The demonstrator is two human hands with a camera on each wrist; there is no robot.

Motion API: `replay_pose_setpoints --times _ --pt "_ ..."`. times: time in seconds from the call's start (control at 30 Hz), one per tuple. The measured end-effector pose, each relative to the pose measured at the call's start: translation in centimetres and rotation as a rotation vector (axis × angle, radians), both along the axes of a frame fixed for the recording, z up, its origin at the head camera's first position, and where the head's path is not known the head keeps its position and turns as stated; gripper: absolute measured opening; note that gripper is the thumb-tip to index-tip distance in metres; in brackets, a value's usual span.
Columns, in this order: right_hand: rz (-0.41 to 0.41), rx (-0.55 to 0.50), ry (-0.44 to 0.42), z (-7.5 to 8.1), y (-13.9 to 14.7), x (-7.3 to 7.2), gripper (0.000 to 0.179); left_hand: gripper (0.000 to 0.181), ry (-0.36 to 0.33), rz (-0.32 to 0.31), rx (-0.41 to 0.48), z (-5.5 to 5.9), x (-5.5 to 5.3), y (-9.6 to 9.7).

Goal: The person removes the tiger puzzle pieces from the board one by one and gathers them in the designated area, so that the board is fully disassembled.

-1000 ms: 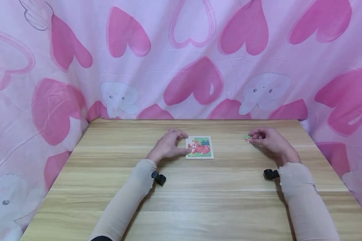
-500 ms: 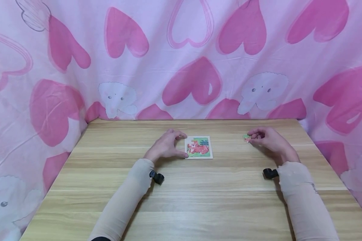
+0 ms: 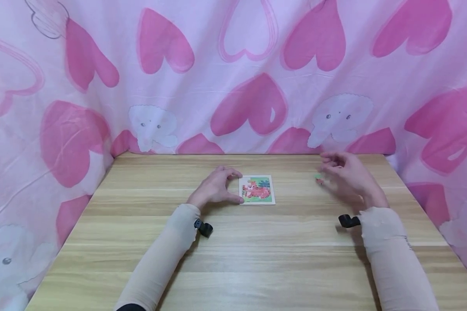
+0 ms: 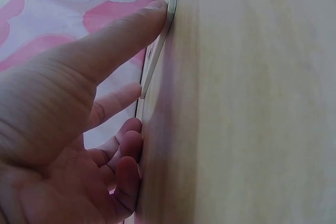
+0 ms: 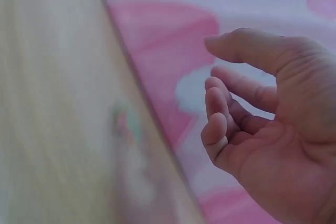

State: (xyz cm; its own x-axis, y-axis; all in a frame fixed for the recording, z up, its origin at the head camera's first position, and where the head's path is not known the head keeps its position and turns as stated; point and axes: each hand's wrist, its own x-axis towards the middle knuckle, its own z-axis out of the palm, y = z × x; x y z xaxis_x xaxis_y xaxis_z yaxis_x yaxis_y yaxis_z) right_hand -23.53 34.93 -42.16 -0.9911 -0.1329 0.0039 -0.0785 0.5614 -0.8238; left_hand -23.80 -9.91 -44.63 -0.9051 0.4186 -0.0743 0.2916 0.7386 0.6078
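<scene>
Nearest, two beige fabric sleeves reach in over a pale, wood-grained worktop, each with a small black camera at the wrist. Beyond them, the left hand has its grip clamped across the left side of a square, thin puzzle board, thumb on the near corner and index finger on the far one. The board lies flat on the worktop, pale-rimmed, with an orange-red tiger on green, and a pale patch shows in its far left corner. Well apart to its right lies a small green-and-red puzzle piece. Just beside and above this piece is the right hand, its grip apart and holding nothing, fingers loosely bent. Farthest, a pink fabric backdrop with hearts and pale elephants hangs behind the worktop
</scene>
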Motion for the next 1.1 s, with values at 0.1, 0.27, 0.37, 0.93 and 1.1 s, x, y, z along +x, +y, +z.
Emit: replay_pose_setpoints --times 0.1,0.27,0.37,0.93,1.1 --pt "0.013 -0.011 0.106 1.7 -1.3 -0.2 0.049 0.085 0.001 0.000 0.002 -0.1 0.0 0.0" --pt "0.022 -0.087 0.141 4.3 -4.3 0.0 0.053 0.085 -0.004 0.001 0.002 -0.2 -0.1 0.0" --pt "0.038 -0.124 0.138 5.4 -6.3 -0.1 0.054 0.086 -0.008 0.003 0.007 -0.2 -0.1 0.0" --pt "0.267 -0.200 0.017 0.9 -15.9 -1.1 0.055 0.087 -0.015 0.021 0.016 -0.3 0.0 0.3" --pt "0.311 -0.138 -0.012 -1.0 -16.9 -1.2 0.056 0.087 -0.012 0.022 0.015 -0.2 0.0 0.0"
